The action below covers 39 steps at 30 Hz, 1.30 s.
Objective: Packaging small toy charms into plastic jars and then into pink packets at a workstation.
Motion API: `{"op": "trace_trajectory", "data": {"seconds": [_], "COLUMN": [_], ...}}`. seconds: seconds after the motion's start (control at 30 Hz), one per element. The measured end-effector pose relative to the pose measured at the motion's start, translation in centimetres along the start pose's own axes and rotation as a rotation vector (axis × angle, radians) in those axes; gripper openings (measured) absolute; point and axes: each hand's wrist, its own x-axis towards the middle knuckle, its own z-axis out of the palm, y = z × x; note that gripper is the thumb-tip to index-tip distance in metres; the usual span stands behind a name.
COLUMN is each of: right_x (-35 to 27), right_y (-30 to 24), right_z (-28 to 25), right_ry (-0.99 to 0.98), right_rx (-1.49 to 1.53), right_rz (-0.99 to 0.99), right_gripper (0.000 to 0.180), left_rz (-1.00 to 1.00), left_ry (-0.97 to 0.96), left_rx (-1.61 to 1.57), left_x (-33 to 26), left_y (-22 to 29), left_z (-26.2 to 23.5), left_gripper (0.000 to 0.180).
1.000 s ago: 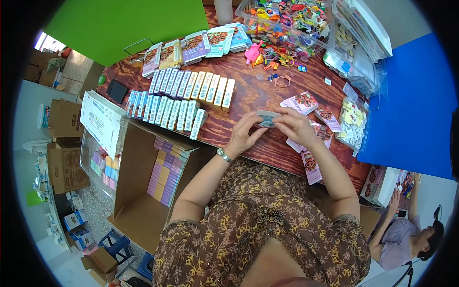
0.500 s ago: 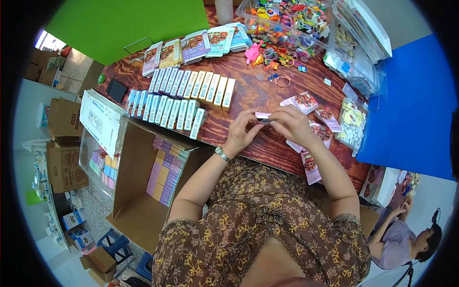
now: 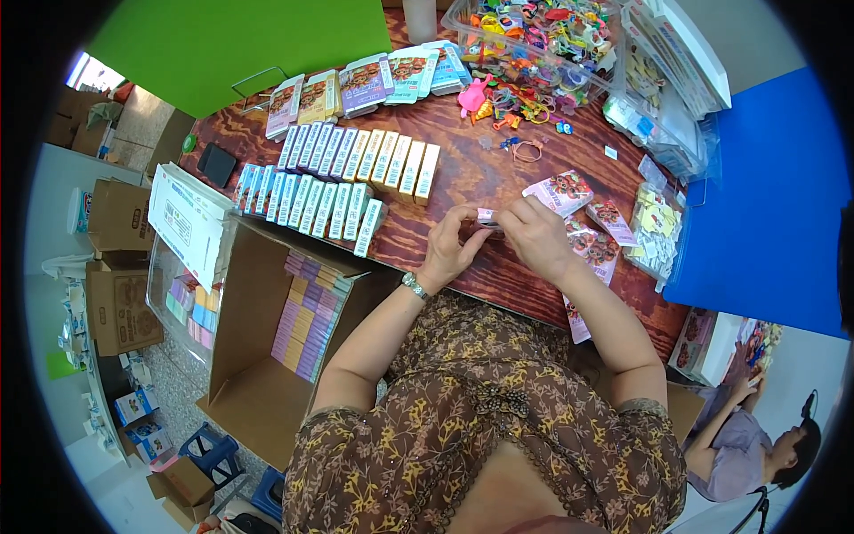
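Note:
Close to the table's near edge, a small pink carton [image 3: 487,216] is held up between my two hands. My left hand [image 3: 452,246] grips its left side with thumb and fingers. At its right end, the fingers of my right hand [image 3: 535,233] are bent and pressed against it, hiding much of that end. Flat pink cartons [image 3: 559,191] with a printed picture lie just beyond and right of my right hand, some partly under the forearm. Left of my left hand stand rows of filled small boxes [image 3: 322,209] in blue, green, purple and yellow.
Flat carton stacks [image 3: 365,84] lie along the back. A clear bin [image 3: 534,40] of colourful trinkets stands behind a loose pile. A tray [image 3: 656,222] of small packets is at right. An open cardboard box [image 3: 240,374] with packed cartons sits lower left. A person [image 3: 743,440] works at far right.
My right hand has shifted slightly left and turned over the carton's right end, covering more of it. My left hand stays nearly in place.

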Motion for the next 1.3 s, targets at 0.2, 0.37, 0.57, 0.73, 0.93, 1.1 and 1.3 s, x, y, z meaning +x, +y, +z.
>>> {"op": "trace_trajectory", "data": {"seconds": [0.2,0.37,0.57,0.73,0.93,1.1,1.3], "right_x": [-0.7,-1.8,-3.6,-3.4,-3.8,-3.9,-5.0], "right_y": [0.4,1.9,2.7,1.6,1.4,0.9,2.6], "right_z": [0.2,-0.7,0.4,1.0,2.3,1.0,-0.8], "right_ry": [-0.059,0.034,0.004,0.067,0.101,0.005,0.039], "right_rx": [-0.009,0.304,0.426,0.233,0.312,0.342,0.190], "right_rz": [-0.112,-0.057,0.165,0.010,0.114,0.195,0.168], "right_gripper": [0.027,0.030,0.031,0.031,0.033,0.033,0.030], "left_rz": [0.067,0.142,0.110,0.138,0.102,0.101,0.107], "left_ry": [-0.004,-0.068,-0.042,-0.004,-0.010,-0.079,-0.170], "left_rx": [-0.005,0.066,0.018,0.035,0.026,0.282,0.829], "left_x": [0.4,0.2,0.4,0.0,0.3,1.3,-0.2], "left_y": [0.1,0.0,0.2,0.0,1.4,3.4,4.4], "left_z": [-0.1,-0.7,-0.5,-0.2,-0.5,-4.2,-10.3], "left_gripper": [0.033,0.028,0.026,0.024,0.022,0.020,0.024]}}
